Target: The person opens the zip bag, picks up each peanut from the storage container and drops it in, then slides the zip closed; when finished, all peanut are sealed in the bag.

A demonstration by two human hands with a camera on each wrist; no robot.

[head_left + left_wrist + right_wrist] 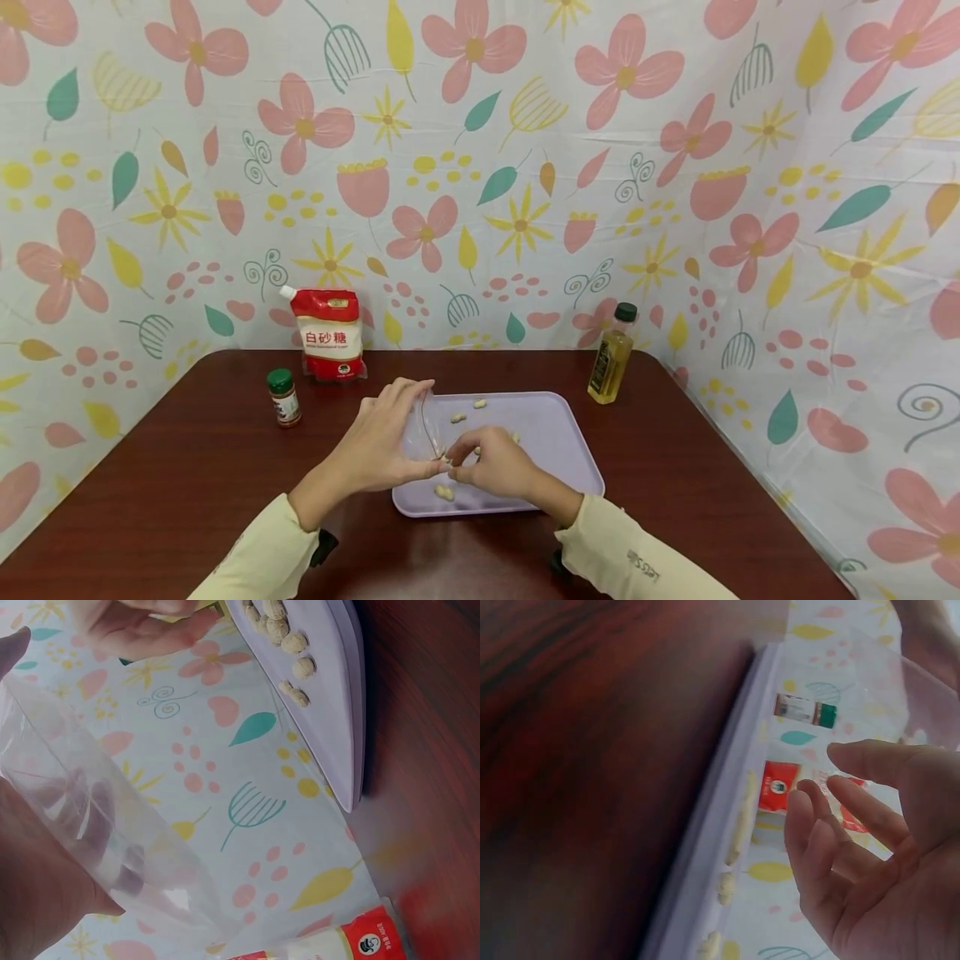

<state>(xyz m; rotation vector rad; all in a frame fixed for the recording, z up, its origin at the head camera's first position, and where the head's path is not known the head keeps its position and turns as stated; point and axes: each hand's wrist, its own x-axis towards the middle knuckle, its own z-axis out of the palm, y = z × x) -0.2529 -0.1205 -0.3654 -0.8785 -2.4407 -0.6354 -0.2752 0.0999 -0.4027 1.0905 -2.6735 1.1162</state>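
My left hand (375, 440) grips a clear plastic bag (422, 427) by its rim, with thumb and fingers spread wide; in the left wrist view the bag (142, 832) hangs down, see-through. My right hand (497, 463) is beside the bag's mouth, above a light purple tray (551, 433). Seen from the right wrist, the thumb and bent fingers of that hand (885, 847) stand apart with nothing visible between them. Several unshelled peanuts lie scattered on the tray, among them one peanut (445, 492) near the front edge and another peanut (303, 667) in the left wrist view.
A red and white bag of sugar (330, 333) stands at the table's back left. In front of it is a spice jar (284, 400) with a green lid. Behind the tray on the right stands an oil bottle (612, 358). A flowered cloth (480, 167) hangs behind the dark table (187, 483).
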